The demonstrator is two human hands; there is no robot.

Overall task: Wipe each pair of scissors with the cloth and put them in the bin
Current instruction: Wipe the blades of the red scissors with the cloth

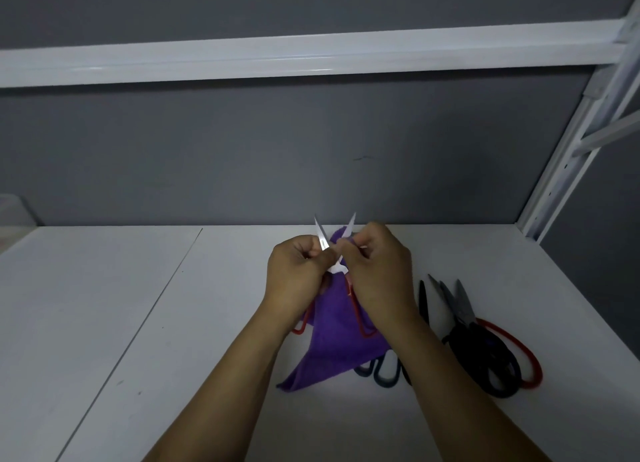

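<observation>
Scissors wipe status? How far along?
Done: nothing verifiable from this view. In hand: left hand grips the red-handled scissors, blades open, while right hand pinches the purple cloth on one blade. Left: putting this pair away, then several more scissors piled on the table to the right.

Hands: two, left hand [298, 274] and right hand [377, 274].
Cloth [336, 337]: one, purple.
Scissors held: one red-handled pair [323, 243].
Scissors on tabletop [207, 323]: one blue-handled pair [384, 375], plus an overlapping heap [485, 350] of black and red handles; at least three pairs, exact count unclear.
</observation>
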